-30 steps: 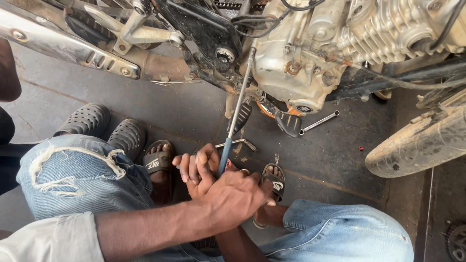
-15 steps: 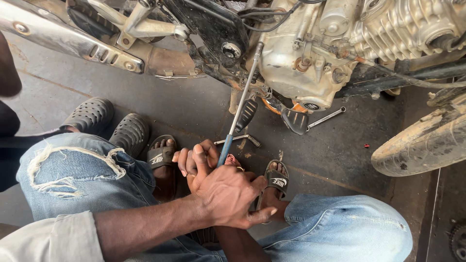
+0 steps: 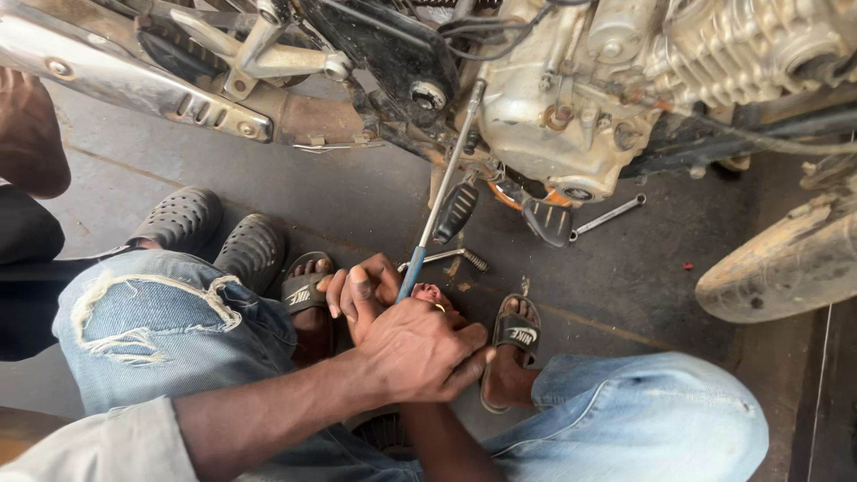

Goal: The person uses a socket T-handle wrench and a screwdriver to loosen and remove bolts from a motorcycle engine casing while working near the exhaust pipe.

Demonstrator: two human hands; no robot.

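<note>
Both my hands grip the blue handle (image 3: 409,282) of a long screwdriver-like tool. Its thin steel shaft (image 3: 446,178) slants up to the lower side of a motorcycle engine (image 3: 553,107). My left hand (image 3: 420,353) lies on top, closed around the handle's end. Beneath it, my right hand (image 3: 361,293) wraps the handle, with its fingers showing on the left. I am squatting in torn blue jeans (image 3: 161,321) and sandals (image 3: 513,335).
A spanner (image 3: 609,215) and a second metal tool (image 3: 451,257) lie on the dark floor under the engine. A black foot peg (image 3: 456,211) and pedal (image 3: 547,222) hang low. The exhaust pipe (image 3: 134,80) runs top left, a dusty mudguard (image 3: 786,263) right. Another person's dark shoes (image 3: 219,232) stand left.
My hands stay closed on the handle and the tool tip stays at the engine. My view has drifted a little, so the motorcycle sits lower and further right in it.
</note>
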